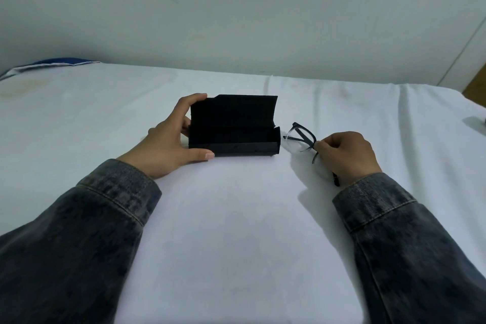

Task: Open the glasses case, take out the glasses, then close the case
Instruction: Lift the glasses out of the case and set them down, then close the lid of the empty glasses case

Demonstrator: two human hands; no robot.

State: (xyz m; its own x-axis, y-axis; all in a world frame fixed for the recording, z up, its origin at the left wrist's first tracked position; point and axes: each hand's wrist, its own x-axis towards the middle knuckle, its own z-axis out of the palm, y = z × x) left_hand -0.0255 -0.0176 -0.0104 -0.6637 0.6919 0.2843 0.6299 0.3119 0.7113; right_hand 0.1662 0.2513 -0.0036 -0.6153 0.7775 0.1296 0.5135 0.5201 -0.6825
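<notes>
the case [234, 126] stands open on the white sheet [236, 218], flap upright, its black inside too dark to read. the left hand [168, 147] clamps its left end, thumb along the front, fingers curled over the flap's corner. the glasses [302, 139] are out, just right of the case, pinched in the right hand [347, 155], which hides much of the frame. bare sheet lies open in front; the wall [236, 8] is close behind.
</notes>
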